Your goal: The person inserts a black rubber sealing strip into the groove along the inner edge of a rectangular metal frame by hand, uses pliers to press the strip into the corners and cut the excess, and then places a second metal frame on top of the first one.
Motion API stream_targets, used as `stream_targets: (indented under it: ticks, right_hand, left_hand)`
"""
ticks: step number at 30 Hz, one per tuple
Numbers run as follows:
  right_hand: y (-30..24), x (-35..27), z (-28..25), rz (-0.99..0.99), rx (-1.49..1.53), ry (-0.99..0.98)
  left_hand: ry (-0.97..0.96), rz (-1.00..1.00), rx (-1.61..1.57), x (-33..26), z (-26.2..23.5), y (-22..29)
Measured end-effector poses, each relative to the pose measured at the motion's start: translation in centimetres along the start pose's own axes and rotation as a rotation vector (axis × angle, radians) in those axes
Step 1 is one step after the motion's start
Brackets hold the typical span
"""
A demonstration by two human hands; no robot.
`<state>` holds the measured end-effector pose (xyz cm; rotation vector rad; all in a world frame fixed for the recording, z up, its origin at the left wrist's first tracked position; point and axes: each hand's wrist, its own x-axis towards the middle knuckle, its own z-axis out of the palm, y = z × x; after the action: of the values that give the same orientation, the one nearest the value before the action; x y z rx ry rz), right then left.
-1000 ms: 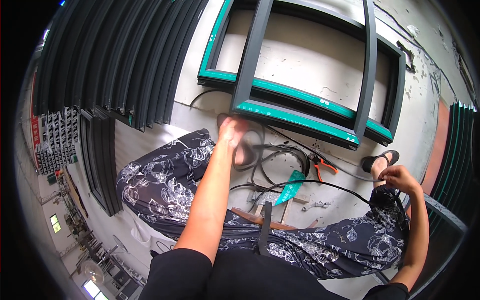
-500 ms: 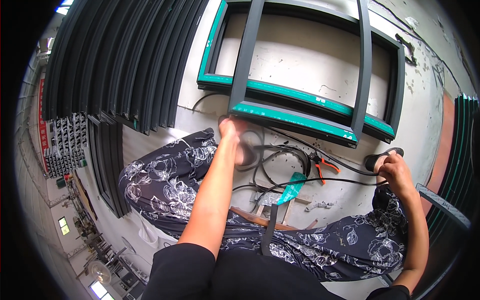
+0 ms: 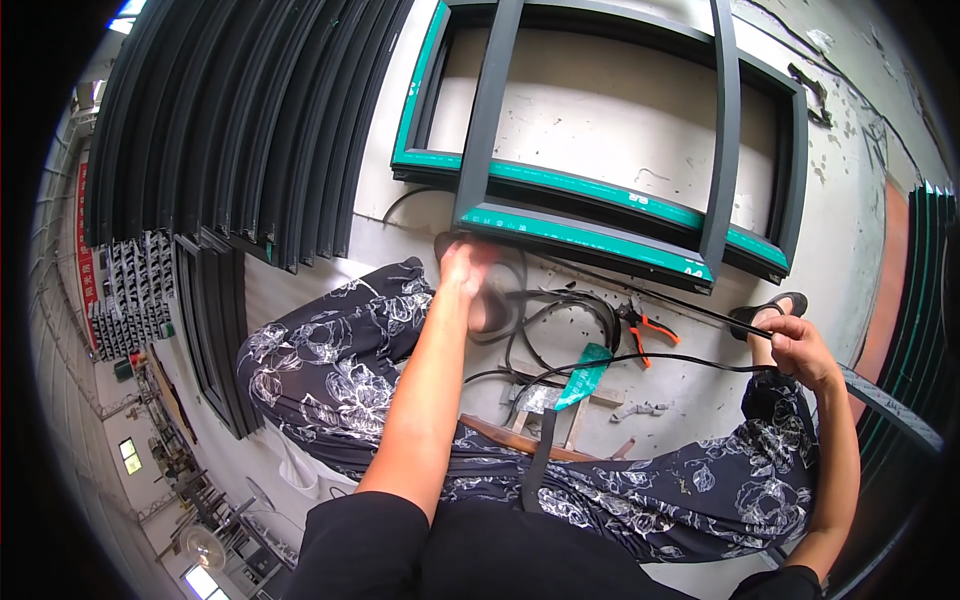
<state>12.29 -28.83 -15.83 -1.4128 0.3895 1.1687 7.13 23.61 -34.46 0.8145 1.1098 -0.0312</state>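
Note:
A black rubber strip (image 3: 690, 308) is pinched in the closed fingers of my right hand (image 3: 803, 350). From there it runs taut to the left, along the near edge of a dark grey window frame (image 3: 600, 240) with green film. At that frame's near left corner is my left hand (image 3: 466, 268), its fingers smeared by motion, so I cannot make out what they hold. This frame overlaps a second similar frame (image 3: 795, 180). More black strip lies in loose coils (image 3: 610, 320) between my legs, and one length loops back toward my right knee.
Orange-handled pliers (image 3: 648, 328) lie beside the coils, near a scrap of green film (image 3: 585, 378). I sit over a low wooden stool (image 3: 520, 440). Dark frames (image 3: 240, 120) stand in a row at the left, and green-edged profiles (image 3: 915, 300) at the far right.
My right hand has shifted slightly down and right, and the strip it holds is straighter and tighter. My left hand stays at the frame's corner, still blurred.

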Motion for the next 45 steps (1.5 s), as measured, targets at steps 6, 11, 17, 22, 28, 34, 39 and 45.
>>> stream_targets:
  ticks: [6, 11, 17, 22, 28, 34, 39, 45]
  right_hand:
    - [1.2, 2.3, -0.2, -0.044, -0.246, 0.22]
    - [2.8, 4.4, -0.7, -0.582, -1.13, 0.33]
    - [1.4, 4.4, 0.9, -0.302, -0.773, 0.308]
    - [1.1, 4.6, 0.0, -0.163, -0.641, 0.194]
    - [0.8, 4.6, -0.6, -0.328, -0.597, 0.154]
    - [0.6, 5.3, -0.1, -0.223, -0.85, 0.214]
    - [1.5, 5.7, -0.1, -0.298, -1.05, 0.287]
    - [1.9, 5.8, 0.4, -0.326, -1.113, 0.36]
  left_hand:
    - [0.064, 0.069, 0.056, 0.1, 0.2, -0.3]
    - [0.114, 0.101, 0.093, 0.2, 0.8, -0.9]
    - [0.026, 0.053, 0.089, -0.1, 0.3, -1.1]
    - [0.117, 0.067, 0.171, -0.2, 0.8, -1.4]
    - [0.095, -0.019, 0.162, -0.5, 1.6, -1.9]
    - [-0.009, -0.03, 0.141, -0.8, 1.0, -3.0]
    - [0.046, -0.013, 0.182, -0.5, 2.0, -3.7]
    - [-0.079, -0.073, 0.164, -1.1, 1.6, -4.8]
